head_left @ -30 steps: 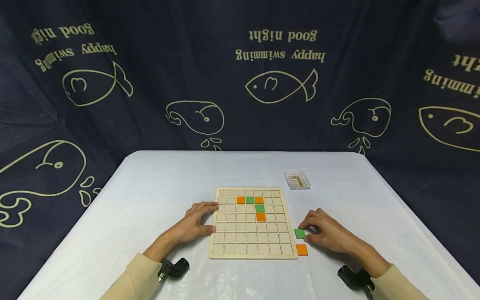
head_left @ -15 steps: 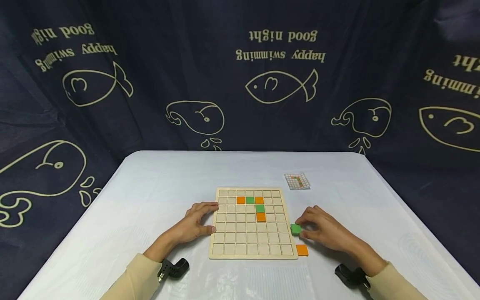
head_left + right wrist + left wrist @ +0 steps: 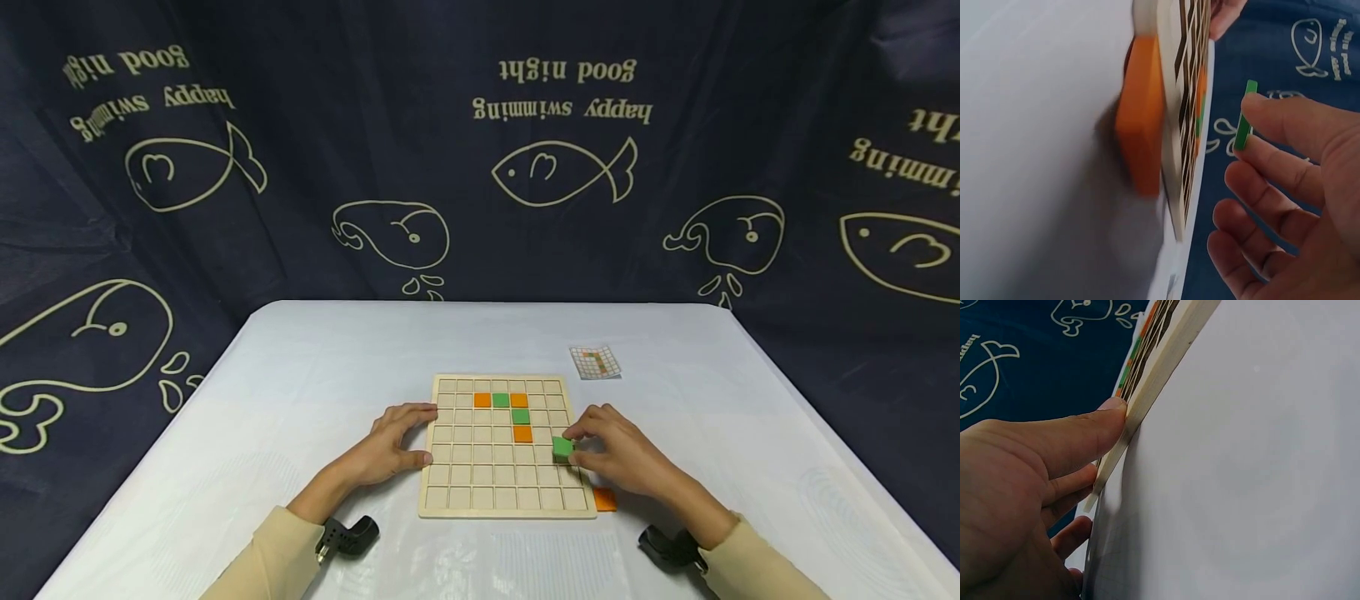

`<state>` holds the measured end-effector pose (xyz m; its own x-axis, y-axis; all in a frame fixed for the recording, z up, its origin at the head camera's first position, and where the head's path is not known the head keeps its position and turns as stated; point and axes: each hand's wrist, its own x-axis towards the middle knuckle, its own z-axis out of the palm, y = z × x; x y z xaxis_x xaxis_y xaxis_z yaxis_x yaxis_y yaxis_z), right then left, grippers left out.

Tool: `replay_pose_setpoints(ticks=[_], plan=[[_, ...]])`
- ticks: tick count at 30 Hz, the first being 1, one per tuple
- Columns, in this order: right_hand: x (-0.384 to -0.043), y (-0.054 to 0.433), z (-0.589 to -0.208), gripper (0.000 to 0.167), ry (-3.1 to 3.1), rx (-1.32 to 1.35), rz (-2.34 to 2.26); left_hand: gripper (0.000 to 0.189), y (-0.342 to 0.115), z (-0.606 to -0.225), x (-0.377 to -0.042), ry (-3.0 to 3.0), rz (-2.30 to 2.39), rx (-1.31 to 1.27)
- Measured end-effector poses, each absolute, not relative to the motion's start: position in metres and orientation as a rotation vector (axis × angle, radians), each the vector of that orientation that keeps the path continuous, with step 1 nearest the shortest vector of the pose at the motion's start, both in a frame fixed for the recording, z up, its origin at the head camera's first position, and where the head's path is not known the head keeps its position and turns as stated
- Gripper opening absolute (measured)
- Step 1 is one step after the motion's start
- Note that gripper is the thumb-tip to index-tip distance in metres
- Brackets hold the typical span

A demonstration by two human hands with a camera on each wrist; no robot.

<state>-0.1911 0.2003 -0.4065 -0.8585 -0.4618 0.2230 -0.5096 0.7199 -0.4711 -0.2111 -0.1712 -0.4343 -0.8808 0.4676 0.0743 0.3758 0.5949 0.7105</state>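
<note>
My right hand (image 3: 630, 450) pinches a green square tile (image 3: 562, 450) between thumb and index finger, above the right side of a wooden grid board (image 3: 495, 513). In the right wrist view the tile (image 3: 1246, 119) is seen edge-on, apart from the board; the other fingers are bent and hold nothing. My left hand (image 3: 386, 448) rests against the board's left edge, thumb and fingertips touching it, thumb (image 3: 1085, 437) straight. Orange and green tiles lie in the grid: a row ending in an orange tile (image 3: 519, 400), then a green tile (image 3: 521, 416) and an orange tile (image 3: 522, 434) below.
A loose orange tile (image 3: 605, 500) lies on the white table (image 3: 337, 342) beside the board's lower right corner. Behind the board, to the right, lies a small pattern card (image 3: 595, 363). A dark printed curtain (image 3: 480, 250) hangs behind the table.
My right hand has lifted the green tile from the table right of the board and carried it left over the grid. My left hand has stayed at the board's edge.
</note>
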Motion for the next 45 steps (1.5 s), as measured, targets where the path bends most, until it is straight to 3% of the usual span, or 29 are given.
replay_pose_setpoints(ticks=[22,45], plan=[[-0.19,0.159,-0.41,0.021,-2.817,0.813,0.804,0.063,-0.171,-0.436,-0.213,2.709,1.162,0.757],[-0.197,0.149,-0.418,0.022,-2.794,0.868,0.629,0.063,-0.171,-0.435,-0.212,2.695,1.16,0.704]])
